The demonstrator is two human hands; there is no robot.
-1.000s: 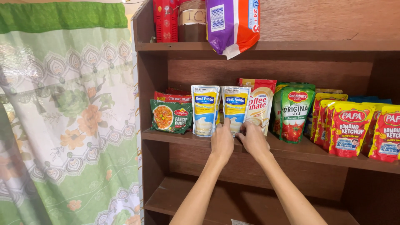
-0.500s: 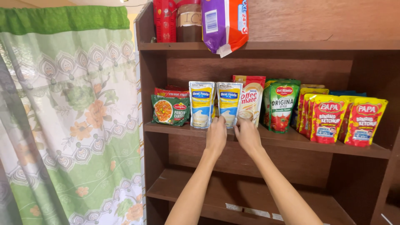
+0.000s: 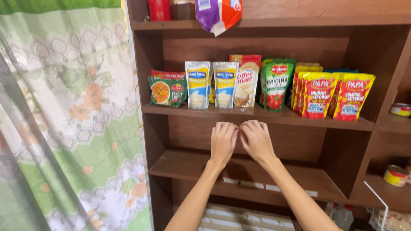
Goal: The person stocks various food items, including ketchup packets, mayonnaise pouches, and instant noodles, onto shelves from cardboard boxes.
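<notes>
Both hands held together just below the wooden shelf (image 3: 274, 116).
Left hand (image 3: 222, 141) and right hand (image 3: 256, 140) touching, fingers curled, grips empty; two blue-and-white pouches (image 3: 212, 84) upright on the shelf above; upper packets cut off by frame.

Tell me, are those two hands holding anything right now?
Nothing that shows. The left hand and right hand are curled, knuckles together, below the shelf edge, apart from the white pouches standing above.
</notes>
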